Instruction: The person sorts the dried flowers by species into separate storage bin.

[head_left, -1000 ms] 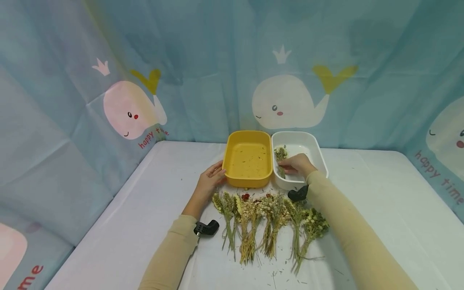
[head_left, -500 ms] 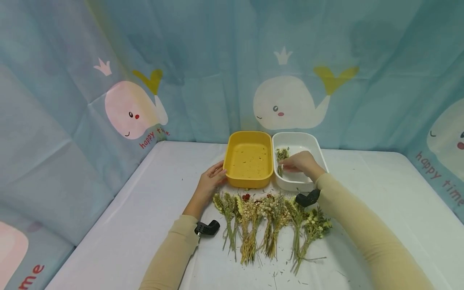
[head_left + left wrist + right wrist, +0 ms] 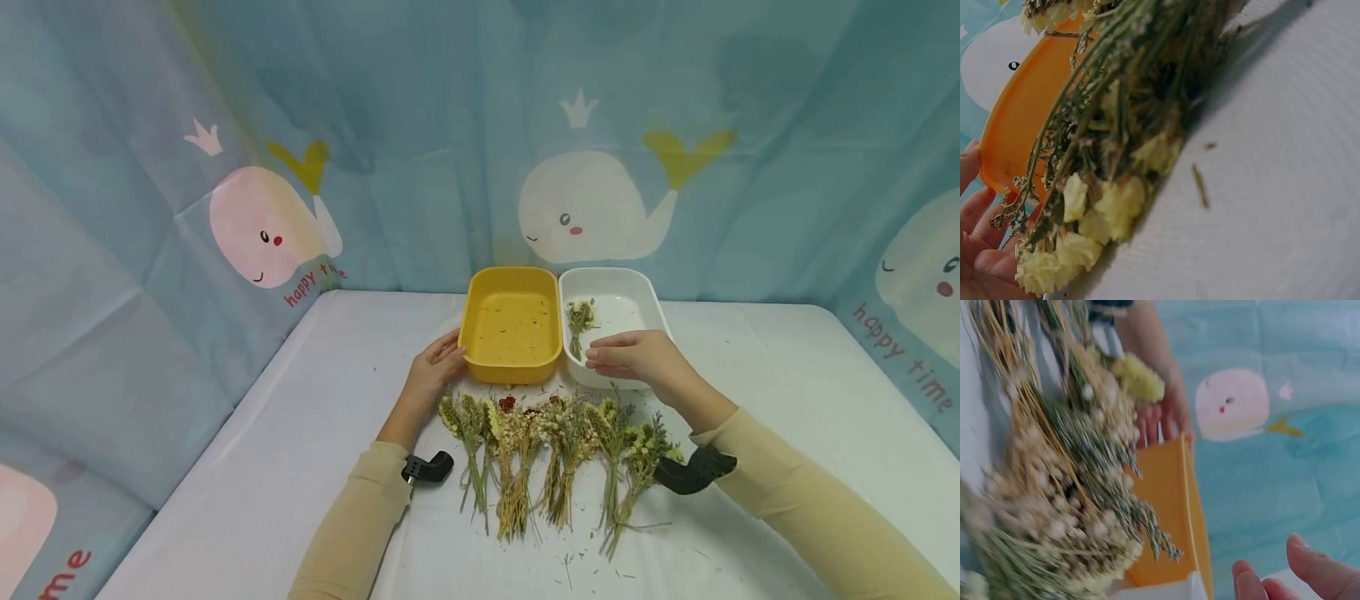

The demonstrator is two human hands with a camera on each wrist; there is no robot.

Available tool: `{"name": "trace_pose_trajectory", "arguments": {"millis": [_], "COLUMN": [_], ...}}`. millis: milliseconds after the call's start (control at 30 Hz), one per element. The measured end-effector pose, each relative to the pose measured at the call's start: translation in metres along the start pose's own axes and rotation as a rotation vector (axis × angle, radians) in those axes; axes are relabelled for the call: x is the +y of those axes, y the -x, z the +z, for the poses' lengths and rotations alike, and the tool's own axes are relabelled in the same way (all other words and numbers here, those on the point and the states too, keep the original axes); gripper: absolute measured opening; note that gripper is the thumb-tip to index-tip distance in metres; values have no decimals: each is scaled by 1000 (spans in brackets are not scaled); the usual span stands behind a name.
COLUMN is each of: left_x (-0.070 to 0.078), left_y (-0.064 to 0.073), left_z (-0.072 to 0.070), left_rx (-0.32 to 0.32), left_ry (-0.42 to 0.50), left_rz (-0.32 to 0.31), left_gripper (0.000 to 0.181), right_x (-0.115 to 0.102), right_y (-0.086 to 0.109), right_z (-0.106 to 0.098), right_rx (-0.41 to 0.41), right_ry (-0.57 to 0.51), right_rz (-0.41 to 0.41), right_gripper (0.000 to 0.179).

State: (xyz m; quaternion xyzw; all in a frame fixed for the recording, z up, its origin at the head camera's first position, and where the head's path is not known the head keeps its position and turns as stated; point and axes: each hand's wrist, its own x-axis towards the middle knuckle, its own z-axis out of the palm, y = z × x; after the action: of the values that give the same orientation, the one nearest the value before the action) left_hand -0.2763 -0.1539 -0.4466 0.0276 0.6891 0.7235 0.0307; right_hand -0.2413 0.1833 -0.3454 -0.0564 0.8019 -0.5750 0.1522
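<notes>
My left hand (image 3: 435, 364) rests its fingertips on the left wall of a yellow bin (image 3: 512, 374), fingers loosely extended. My right hand (image 3: 633, 354) is over the front of the white bin (image 3: 617, 382), fingers extended with nothing between them. Inside the white bin, along its left side, lies a small bunch of dried flowers (image 3: 579, 321). Several more bunches of dried flowers (image 3: 517, 467) lie in a row on the table before the bins, heads toward them. Yellow flower heads (image 3: 1110, 212) fill much of the left wrist view.
The two bins stand side by side against a blue whale-print curtain (image 3: 420, 150). Bits of stem and leaf are scattered on the white table (image 3: 300, 433) and on the yellow bin's floor. Each wrist carries a black camera mount (image 3: 693, 469).
The right hand has let go of the dried flower bunch in the white bin and drawn back toward the bin's front right. The left hand stays at the yellow bin.
</notes>
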Motion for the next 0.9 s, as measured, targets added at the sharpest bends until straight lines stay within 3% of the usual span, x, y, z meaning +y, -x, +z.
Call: {"name": "trace_pose_trajectory", "arguments": {"millis": [233,667,900], "left_x": [-2,-2,-1], "left_y": [-1,-1,0], "left_z": [-2,-4,0], "left_rx": [6,15,12], "left_ry": [-6,-8,-12], "left_rz": [-9,-15,-2], "left_gripper": [54,53,55], "right_x": [11,37,50], "right_y": [29,66,80], "right_z": [1,1,4], "right_rx": [-12,-86,-71], "right_ry": [-6,-101,-110], "right_rz": [48,79,117], "right_gripper": [58,55,57]}}
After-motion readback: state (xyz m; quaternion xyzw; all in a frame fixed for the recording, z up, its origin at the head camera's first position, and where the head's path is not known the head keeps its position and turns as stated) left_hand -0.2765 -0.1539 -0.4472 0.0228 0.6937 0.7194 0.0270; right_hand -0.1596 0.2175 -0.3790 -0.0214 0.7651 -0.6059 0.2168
